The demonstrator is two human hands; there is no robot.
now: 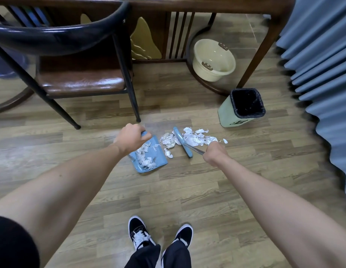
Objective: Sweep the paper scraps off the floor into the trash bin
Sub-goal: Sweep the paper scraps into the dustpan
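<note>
White paper scraps (195, 137) lie scattered on the wooden floor ahead of me. My right hand (214, 152) grips the metal handle of a blue broom (181, 140), whose head rests among the scraps. My left hand (130, 136) holds the handle of a blue dustpan (158, 160) that sits on the floor left of the pile, with several scraps inside it. A pale green trash bin (227, 112) with a black liner stands upright to the far right of the pile.
A dark chair (81, 82) with a brown seat stands at the left, its legs just beyond the dustpan. A wooden table (261, 53) spans the back with a cream basin (213, 59) under it. Blue curtains (323, 74) hang at the right. My shoes (141, 235) are below.
</note>
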